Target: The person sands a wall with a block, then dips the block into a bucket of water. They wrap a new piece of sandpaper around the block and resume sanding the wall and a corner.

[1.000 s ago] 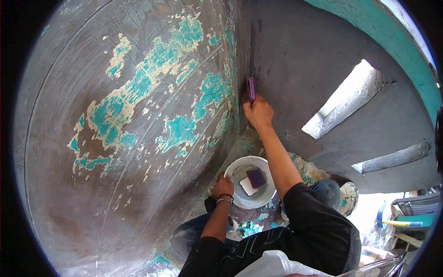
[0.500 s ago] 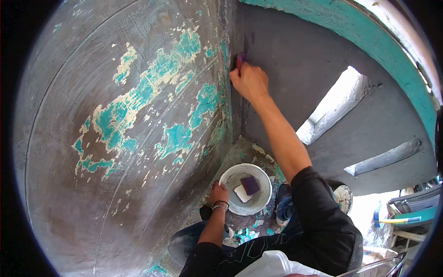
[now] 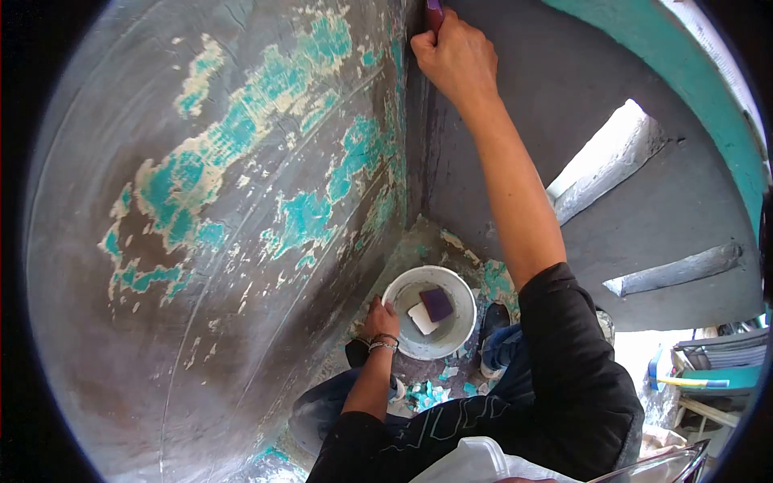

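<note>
A small purple block [image 3: 435,16] is in my right hand [image 3: 460,58], which is closed on it high up against the dark wall, by the corner. Lower down, the fingers of my left hand [image 3: 380,317] are wrapped on the left rim of a white bucket [image 3: 392,342]. Inside the bucket lie a purple block [image 3: 436,305] and a white block [image 3: 422,319], touching each other.
The left wall [image 3: 105,338] has patches of turquoise paint. Two slanted openings cut the dark wall [image 3: 596,249] on the right. Paint flakes [image 3: 427,395] lie on the floor near my feet. A blue brush with a yellow handle [image 3: 692,382] is at the lower right.
My right hand has moved up along the corner with the purple block. The view has shifted slightly. My left hand is still at the bucket rim.
</note>
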A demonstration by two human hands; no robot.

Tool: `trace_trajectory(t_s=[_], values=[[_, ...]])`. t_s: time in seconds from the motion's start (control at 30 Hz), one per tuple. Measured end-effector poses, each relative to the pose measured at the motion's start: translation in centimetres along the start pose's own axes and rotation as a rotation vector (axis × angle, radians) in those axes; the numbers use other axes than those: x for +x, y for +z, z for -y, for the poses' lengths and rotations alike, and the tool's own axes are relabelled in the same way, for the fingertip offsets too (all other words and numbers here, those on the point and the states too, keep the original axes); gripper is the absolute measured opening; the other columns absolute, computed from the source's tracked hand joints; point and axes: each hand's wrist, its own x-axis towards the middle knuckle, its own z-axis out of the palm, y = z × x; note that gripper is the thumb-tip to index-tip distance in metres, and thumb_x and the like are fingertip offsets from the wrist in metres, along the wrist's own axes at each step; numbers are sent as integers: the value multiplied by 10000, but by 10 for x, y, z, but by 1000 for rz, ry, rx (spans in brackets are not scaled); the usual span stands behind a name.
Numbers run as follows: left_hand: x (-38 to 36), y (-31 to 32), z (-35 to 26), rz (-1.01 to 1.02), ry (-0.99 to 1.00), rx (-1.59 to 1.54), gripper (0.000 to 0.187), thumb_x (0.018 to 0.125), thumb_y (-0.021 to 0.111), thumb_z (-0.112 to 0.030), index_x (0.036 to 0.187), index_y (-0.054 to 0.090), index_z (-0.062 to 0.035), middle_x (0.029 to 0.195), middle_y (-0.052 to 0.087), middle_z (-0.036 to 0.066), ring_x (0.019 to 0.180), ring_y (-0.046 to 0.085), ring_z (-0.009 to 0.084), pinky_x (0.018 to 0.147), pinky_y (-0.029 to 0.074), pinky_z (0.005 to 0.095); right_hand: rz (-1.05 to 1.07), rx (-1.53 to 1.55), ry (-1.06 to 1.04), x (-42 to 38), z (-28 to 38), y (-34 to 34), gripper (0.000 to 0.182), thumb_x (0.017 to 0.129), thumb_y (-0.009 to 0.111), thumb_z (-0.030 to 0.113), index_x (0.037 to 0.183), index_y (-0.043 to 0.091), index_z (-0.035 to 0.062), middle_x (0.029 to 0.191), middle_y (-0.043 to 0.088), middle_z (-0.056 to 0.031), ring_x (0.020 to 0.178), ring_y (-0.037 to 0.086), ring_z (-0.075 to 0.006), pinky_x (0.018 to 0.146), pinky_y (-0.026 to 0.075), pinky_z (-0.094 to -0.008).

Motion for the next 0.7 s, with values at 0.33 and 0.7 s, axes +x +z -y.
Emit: trace_trajectory(t_s=[0.33,0.7], values=[[2,1,-4,26,-23,-83,243,884,488,-242,983,544,-28,935,613,208,852,596,392,699,479,480,319,57,285,-230,-101,131,606,749,533,183,1305,393,-10,823,615,-240,699,614,-396,628,492,-492],[4,3,-1,-12,12,-69,250,896,469,-253,984,539,-30,913,619,212,833,603,399,691,483,490,462,204,580,-255,-86,142,512,767,527,165,1246,456,0,836,615,-261,735,598,-433,667,483,-506]])
